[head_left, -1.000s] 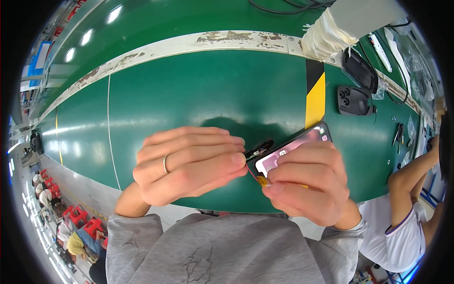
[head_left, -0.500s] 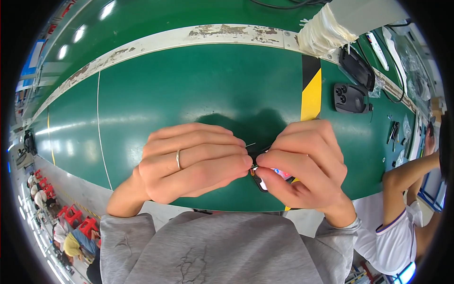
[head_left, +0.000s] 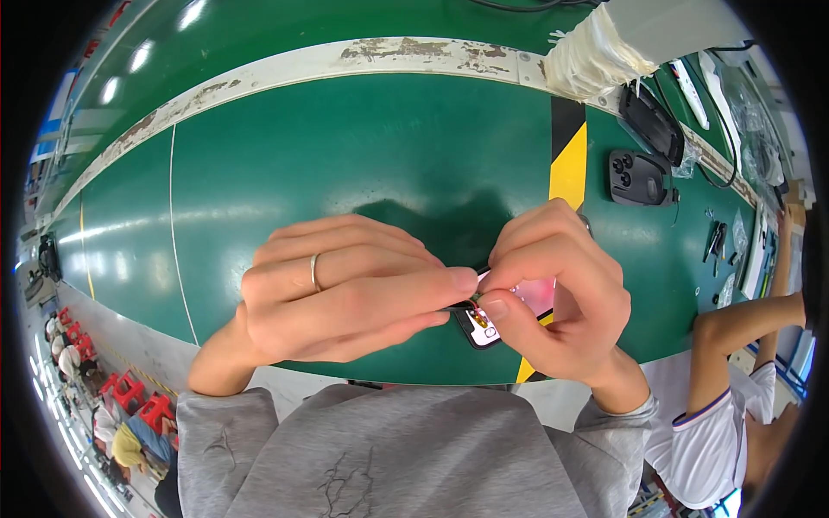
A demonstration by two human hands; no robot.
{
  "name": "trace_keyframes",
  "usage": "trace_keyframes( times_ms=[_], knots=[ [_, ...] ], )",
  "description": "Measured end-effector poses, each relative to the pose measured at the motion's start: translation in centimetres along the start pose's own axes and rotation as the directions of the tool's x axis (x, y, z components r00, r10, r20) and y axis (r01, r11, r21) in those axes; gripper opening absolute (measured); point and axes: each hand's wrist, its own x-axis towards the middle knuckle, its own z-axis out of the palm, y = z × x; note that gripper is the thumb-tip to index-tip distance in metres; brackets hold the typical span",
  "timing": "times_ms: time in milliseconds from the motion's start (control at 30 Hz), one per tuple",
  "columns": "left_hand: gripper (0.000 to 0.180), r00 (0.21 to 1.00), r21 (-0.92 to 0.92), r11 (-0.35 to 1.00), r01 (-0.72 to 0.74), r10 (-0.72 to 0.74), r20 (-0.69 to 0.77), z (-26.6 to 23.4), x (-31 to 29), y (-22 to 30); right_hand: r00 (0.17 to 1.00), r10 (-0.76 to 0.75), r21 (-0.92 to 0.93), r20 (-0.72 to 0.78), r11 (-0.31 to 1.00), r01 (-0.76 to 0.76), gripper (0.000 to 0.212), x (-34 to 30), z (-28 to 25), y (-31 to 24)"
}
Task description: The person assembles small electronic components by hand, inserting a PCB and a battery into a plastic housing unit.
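My left hand (head_left: 354,289), a ring on one finger, is closed in a pinch, palm down and fingers pointing right. Its fingertips nearly meet those of my right hand (head_left: 561,298), whose thumb and forefinger are also pinched together. A thin dark piece (head_left: 465,306) shows between the two sets of fingertips; what it is, the fingers hide. Just beneath lies a phone (head_left: 480,332) with its screen lit pink and white, partly covered by my right hand.
Black-and-yellow tape (head_left: 568,173) crosses the green table (head_left: 345,147). To the right are a dark device with round lenses (head_left: 639,179), an open black case (head_left: 652,125) and small tools (head_left: 715,242). A person's bare arm (head_left: 734,324) reaches in at the right.
My right hand has opened out slightly and shifted, so more of the lit phone screen shows. My left fingertips have moved a little to the right. The thin pale tip above them is out of sight.
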Motion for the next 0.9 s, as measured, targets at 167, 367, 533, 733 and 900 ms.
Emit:
trace_keyframes(
  times_ms=[167, 367, 533, 733, 900],
  knots=[
    [0.027, 1.000, -0.016, 1.000, -0.001, 0.001, 0.012, 0.2, -0.1, -0.1, 0.999, -0.033, -0.035, -0.019, 0.999, 0.032, 0.024, 0.1, 0.1, 0.0],
    [0.025, 0.997, -0.041, 0.998, -0.043, 0.045, 0.057, -0.1, 0.1, -0.4, 0.995, -0.097, -0.059, -0.035, 0.994, 0.095, 0.026, 0.0, 0.3, 0.2],
    [0.023, 1.000, -0.068, 0.998, -0.003, 0.005, 0.024, -0.1, -0.1, -0.4, 0.992, -0.109, -0.096, -0.069, 0.990, 0.102, 0.027, -0.1, 0.2, 0.1],
    [0.021, 1.000, -0.042, 0.999, 0.000, 0.000, -0.013, -0.1, 0.1, -0.2, 0.938, -0.334, -0.426, -0.096, 0.865, 0.265, 0.028, -1.1, 1.2, 0.1],
    [0.028, 0.996, 0.002, 1.000, -0.020, 0.020, -0.090, 0.0, 0.2, -0.2, 0.932, -0.355, -0.510, -0.067, 0.815, 0.274, 0.031, -1.3, 0.9, 0.3]
  ],
)
